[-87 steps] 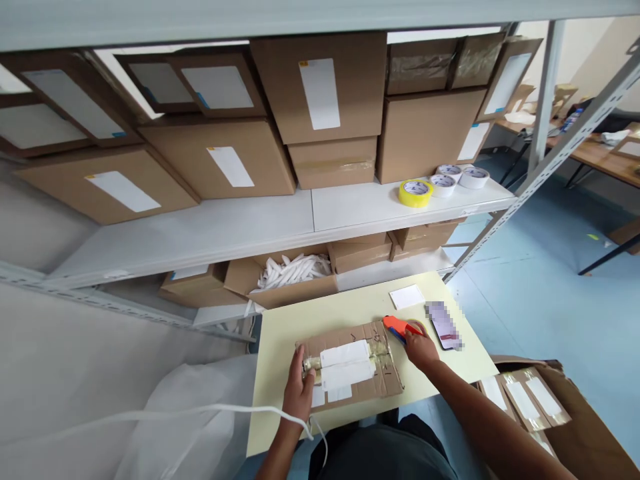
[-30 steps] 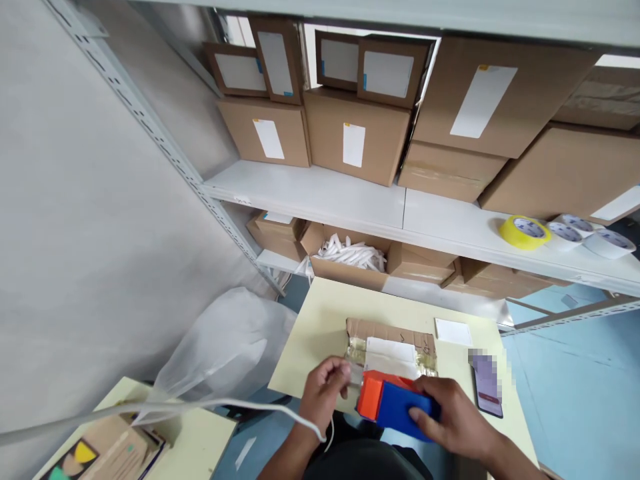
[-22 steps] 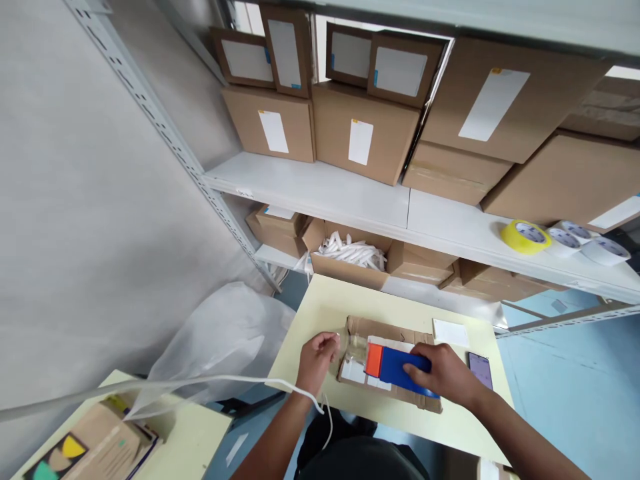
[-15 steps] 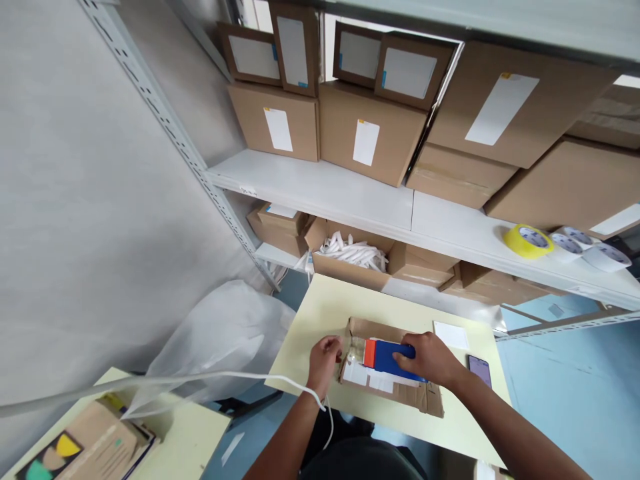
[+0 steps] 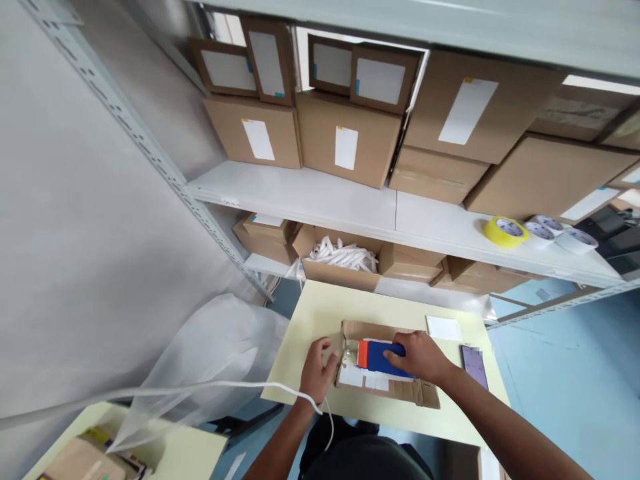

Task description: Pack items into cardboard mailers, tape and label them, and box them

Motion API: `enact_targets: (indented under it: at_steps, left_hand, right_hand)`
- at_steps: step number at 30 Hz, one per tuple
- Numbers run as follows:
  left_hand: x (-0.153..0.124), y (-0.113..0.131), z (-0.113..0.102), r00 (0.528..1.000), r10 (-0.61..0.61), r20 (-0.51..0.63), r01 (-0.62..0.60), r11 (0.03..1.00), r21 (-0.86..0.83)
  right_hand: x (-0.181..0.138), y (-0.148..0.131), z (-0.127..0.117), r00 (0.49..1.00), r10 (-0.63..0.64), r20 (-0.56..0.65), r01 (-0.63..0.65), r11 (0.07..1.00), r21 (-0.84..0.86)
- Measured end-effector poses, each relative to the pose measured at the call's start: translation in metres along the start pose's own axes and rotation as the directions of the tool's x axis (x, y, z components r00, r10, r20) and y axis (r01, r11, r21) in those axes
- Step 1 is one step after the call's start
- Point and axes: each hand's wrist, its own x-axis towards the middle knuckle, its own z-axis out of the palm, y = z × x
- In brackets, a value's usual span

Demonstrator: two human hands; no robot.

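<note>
My right hand (image 5: 420, 357) is closed around a blue box-like object with an orange-red band (image 5: 383, 359) near its left end. It rests on a flattened, creased piece of cardboard (image 5: 425, 393) with white paper patches. Something small and clear or shiny shows at the left end of the object; I cannot make out what it is. Just left of the cardboard is my left hand (image 5: 317, 370), its thumb and fingers apart and nothing visible between them. A white cable (image 5: 240, 383) runs across to my left wrist.
Beyond the pale yellow table (image 5: 320, 307) stands a shelf (image 5: 325, 197) with brown boxes and tape rolls (image 5: 506, 231). An open carton (image 5: 340, 273) holds white pieces. A phone (image 5: 474, 367) and white card (image 5: 444, 327) lie right. Clear plastic sheeting (image 5: 215, 353) bulges at left.
My left hand's fingers have moved from a pinch to spread apart, beside the cardboard's left end. My right hand keeps its grip on the blue object. The view has shifted slightly to the right.
</note>
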Motion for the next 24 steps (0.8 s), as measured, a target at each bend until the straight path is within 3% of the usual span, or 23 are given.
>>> enact_targets:
  at_steps: [1,3,5,7,11,15,19,24]
  left_hand:
    - [0.002,0.004,-0.002,0.985,0.162,0.065,-0.167,0.981,0.097]
    - [0.008,0.014,-0.003,0.868,0.404,0.287,-0.475,0.844,0.249]
    - [0.017,0.02,0.001,0.743,0.47,0.476,-0.649,0.681,0.34]
    - [0.024,0.02,0.006,0.689,0.456,0.563,-0.713,0.566,0.413]
    - [0.029,0.011,0.008,0.667,0.47,0.578,-0.745,0.416,0.522]
    - [0.028,0.007,0.004,0.638,0.514,0.573,-0.763,0.324,0.559]
    - [0.03,0.005,0.003,0.613,0.551,0.567,-0.776,0.286,0.562]
    - [0.034,-0.002,0.002,0.596,0.577,0.559,-0.778,0.24,0.581]
  right_hand:
    - [0.001,0.0,0.0,1.0,0.001,0.002,-0.001,1.0,0.006]
    - [0.002,-0.001,-0.001,1.0,0.014,0.009,-0.014,1.0,0.013]
    - [0.005,-0.001,-0.003,0.999,0.036,0.024,-0.037,0.999,0.022]
    - [0.008,0.0,-0.006,0.997,0.039,0.073,-0.043,0.998,0.052]
    - [0.014,0.009,-0.012,0.98,-0.009,0.197,-0.023,0.987,0.158]
    - [0.007,0.034,-0.018,0.979,-0.059,0.197,0.006,0.966,0.26]
    - [-0.022,0.085,-0.02,0.986,-0.075,0.146,0.024,0.946,0.323]
    - [-0.068,0.165,-0.009,0.987,0.094,0.127,-0.129,0.942,0.309]
